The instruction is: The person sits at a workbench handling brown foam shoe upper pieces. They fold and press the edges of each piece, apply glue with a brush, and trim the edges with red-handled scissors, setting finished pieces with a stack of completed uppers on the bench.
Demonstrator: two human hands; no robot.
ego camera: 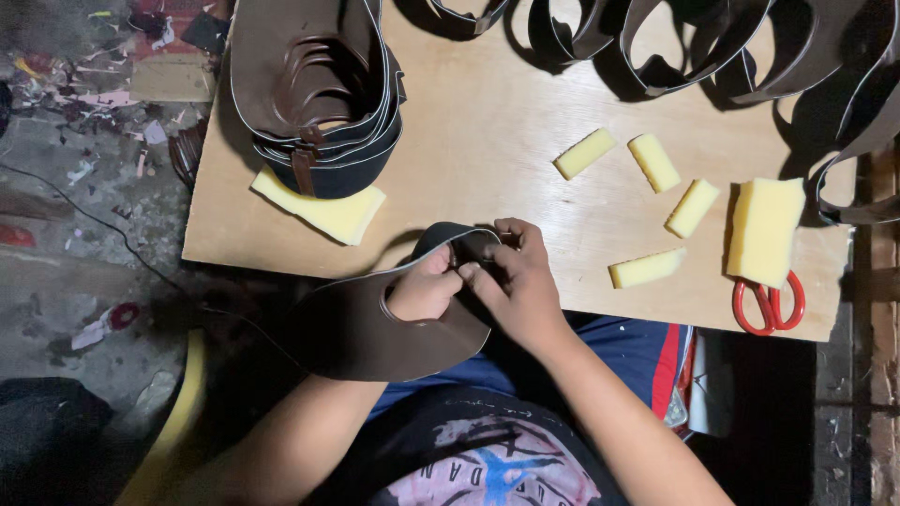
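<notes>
A dark brown leather piece (pixel 375 333) with a pale edge line curves over my lap at the near edge of the plywood board (pixel 487 150). My left hand (pixel 424 289) reaches through an opening in it and grips the leather from inside. My right hand (pixel 517 281) pinches the same piece at its top fold, fingertips meeting those of the left hand. What lies between the fingertips is hidden.
A stack of brown leather pieces (pixel 319 89) rests on a yellow foam slab (pixel 323 208) at the board's left. Several small yellow foam blocks (pixel 653 161) and a larger one (pixel 764 230) lie right, over red-handled scissors (pixel 771 305). More leather loops (pixel 694 47) line the far edge.
</notes>
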